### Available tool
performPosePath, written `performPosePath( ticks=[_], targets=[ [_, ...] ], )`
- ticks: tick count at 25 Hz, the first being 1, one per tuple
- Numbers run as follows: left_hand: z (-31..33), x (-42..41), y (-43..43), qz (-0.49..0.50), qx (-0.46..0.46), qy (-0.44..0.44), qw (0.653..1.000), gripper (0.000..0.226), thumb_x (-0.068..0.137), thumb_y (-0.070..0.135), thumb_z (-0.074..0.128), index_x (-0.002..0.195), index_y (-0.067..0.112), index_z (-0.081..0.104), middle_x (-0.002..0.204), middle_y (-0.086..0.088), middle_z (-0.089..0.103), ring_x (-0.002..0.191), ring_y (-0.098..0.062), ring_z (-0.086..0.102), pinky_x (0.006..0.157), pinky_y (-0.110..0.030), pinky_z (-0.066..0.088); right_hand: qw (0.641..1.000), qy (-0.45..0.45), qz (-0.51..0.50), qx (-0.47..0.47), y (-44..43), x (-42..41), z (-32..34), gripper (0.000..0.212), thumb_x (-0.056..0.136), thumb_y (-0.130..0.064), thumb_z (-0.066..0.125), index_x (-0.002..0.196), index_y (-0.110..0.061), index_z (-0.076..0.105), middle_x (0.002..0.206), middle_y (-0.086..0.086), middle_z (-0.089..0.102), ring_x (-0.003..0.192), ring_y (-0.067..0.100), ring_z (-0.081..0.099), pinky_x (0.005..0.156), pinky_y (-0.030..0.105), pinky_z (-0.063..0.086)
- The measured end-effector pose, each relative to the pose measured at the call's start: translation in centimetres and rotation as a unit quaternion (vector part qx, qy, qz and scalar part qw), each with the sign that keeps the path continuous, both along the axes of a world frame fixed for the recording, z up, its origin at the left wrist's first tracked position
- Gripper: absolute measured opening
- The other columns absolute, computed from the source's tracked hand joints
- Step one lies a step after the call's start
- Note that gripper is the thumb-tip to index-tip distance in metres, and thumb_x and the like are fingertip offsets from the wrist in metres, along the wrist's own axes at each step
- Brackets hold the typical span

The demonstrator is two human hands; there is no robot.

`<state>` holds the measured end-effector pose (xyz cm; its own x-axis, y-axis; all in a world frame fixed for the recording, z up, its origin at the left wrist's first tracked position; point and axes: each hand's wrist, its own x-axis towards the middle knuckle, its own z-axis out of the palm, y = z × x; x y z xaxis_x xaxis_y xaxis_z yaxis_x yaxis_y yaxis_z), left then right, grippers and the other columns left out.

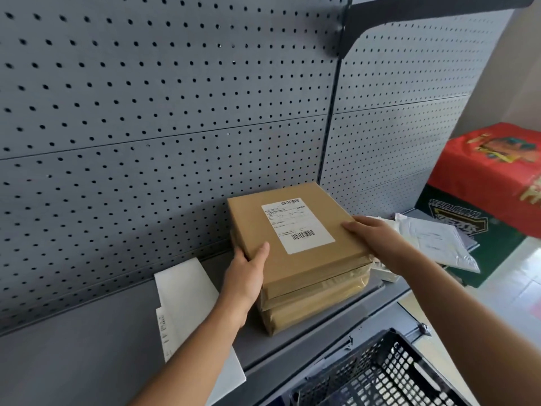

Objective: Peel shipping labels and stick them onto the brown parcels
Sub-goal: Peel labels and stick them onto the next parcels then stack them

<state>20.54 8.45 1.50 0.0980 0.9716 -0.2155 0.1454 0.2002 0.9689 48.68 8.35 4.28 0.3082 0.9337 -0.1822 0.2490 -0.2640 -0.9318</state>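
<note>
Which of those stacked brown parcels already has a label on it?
The top parcel, held between both hands, shows a white label. The parcels beneath show only their sides.

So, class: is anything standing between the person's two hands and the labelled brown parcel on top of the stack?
Nothing visible: the left hand and right hand already grip opposite edges of the top parcel, its shipping label uncovered.
</note>
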Motion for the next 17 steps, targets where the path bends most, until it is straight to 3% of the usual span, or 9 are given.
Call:
performPosePath(
  ticks=[2, 4, 6, 9, 12, 17],
  targets=[
    [0.0, -0.2, 0.1, -0.007, 0.000, 0.009, 1.000, 0.058, 0.096, 0.055, 0.056, 0.146, 0.025, 0.049, 0.130, 0.005, 0.066, 0.117, -0.016, 0.062, 0.099, -0.033, 0.047, 0.999, -0.044, 0.008, -0.005, -0.1, -0.1, 0.5, 0.032, 0.094, -0.038, 0.066, 0.121, -0.021, 0.069, 0.105, -0.004, 0.076, 0.097, 0.019, 0.071, 0.084, 0.032, 0.055],
    [0.5, -0.8, -0.1, -0.007, 0.017, 0.044, 0.999, 0.060, 0.096, 0.058, 0.053, 0.146, 0.025, 0.048, 0.134, 0.007, 0.063, 0.120, -0.016, 0.059, 0.104, -0.034, 0.045, 0.989, -0.148, -0.007, 0.009, 0.0, -0.4, 1.0, 0.037, 0.095, -0.037, 0.064, 0.128, -0.020, 0.062, 0.119, -0.003, 0.068, 0.107, 0.020, 0.065, 0.090, 0.034, 0.050],
    [1.2, -2.3, 0.1, 0.026, 0.076, 0.139, 0.987, 0.060, 0.099, 0.059, 0.047, 0.146, 0.023, 0.047, 0.139, 0.004, 0.060, 0.128, -0.019, 0.055, 0.106, -0.035, 0.043, 0.957, -0.287, -0.020, 0.048, 0.2, -1.1, 1.8, 0.043, 0.096, -0.036, 0.061, 0.136, -0.020, 0.058, 0.136, 0.003, 0.060, 0.123, 0.025, 0.057, 0.101, 0.041, 0.045],
    [2.8, -6.1, 0.1, 0.080, 0.178, 0.297, 0.935, 0.053, 0.101, 0.057, 0.042, 0.139, 0.022, 0.053, 0.142, 0.004, 0.060, 0.131, -0.019, 0.054, 0.102, -0.038, 0.046, 0.911, -0.401, 0.001, 0.099, 0.5, -4.5, 3.2, 0.041, 0.097, -0.037, 0.055, 0.136, -0.023, 0.057, 0.141, 0.001, 0.056, 0.120, 0.026, 0.057, 0.087, 0.036, 0.044],
    [4.7, -11.1, -0.7, 0.118, 0.217, 0.378, 0.892, 0.048, 0.102, 0.054, 0.040, 0.138, 0.025, 0.053, 0.142, 0.008, 0.059, 0.128, -0.016, 0.056, 0.095, -0.038, 0.046, 0.878, -0.451, 0.050, 0.152, 0.9, -10.2, 4.4, 0.039, 0.097, -0.041, 0.053, 0.132, -0.024, 0.059, 0.136, -0.001, 0.058, 0.115, 0.024, 0.058, 0.078, 0.035, 0.046],
    [7.2, -21.1, -3.6, 0.185, 0.226, 0.463, 0.837, 0.050, 0.103, 0.054, 0.036, 0.142, 0.024, 0.050, 0.144, 0.009, 0.057, 0.132, -0.014, 0.052, 0.094, -0.039, 0.047, 0.866, -0.420, 0.158, 0.220, 1.8, -22.2, 6.1, 0.039, 0.098, -0.039, 0.054, 0.132, -0.022, 0.059, 0.134, 0.003, 0.059, 0.125, 0.027, 0.054, 0.094, 0.041, 0.047]
  ],
)
